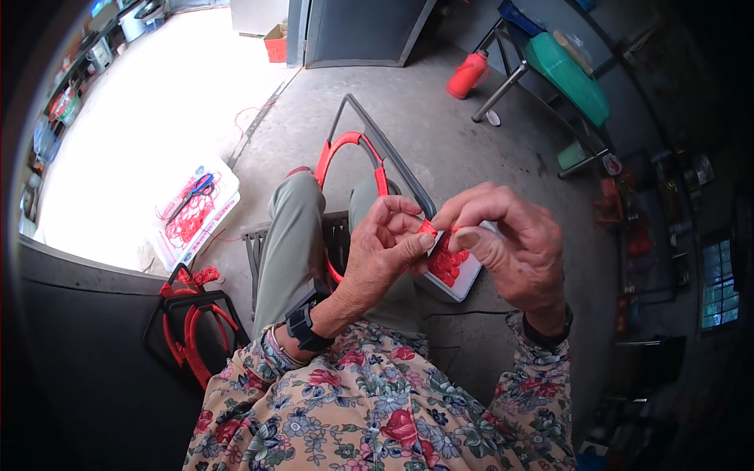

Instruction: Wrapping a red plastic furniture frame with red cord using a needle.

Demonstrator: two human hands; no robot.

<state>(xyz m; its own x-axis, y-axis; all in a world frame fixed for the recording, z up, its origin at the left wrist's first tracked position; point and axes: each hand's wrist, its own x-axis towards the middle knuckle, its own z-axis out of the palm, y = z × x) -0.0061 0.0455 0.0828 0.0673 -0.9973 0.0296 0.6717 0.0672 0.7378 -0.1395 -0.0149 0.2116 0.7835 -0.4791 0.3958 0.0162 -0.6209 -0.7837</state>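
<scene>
Both hands are raised over my lap, close together. Between the thumb and fingers of my left hand [385, 247] is a small red piece [427, 228], perhaps cord or ribbon; its exact kind is hard to make out. My right hand [514, 247] pinches a bit of red strand [455, 229] just beside it. Under the hands, a white tray [459, 295] holds several small red pieces [446, 267]. Behind the left hand stands a dark metal frame [389, 149] with a red-wrapped ring [339, 141], partly hidden by hand and knees.
To the left, a white box [224, 210] holds tangled red cord [188, 224] and blue-handled scissors [203, 185]. Another red-wrapped frame [192, 337] leans at lower left. A red flask [469, 74] stands by a metal-legged table [503, 90] bearing a green container [565, 74].
</scene>
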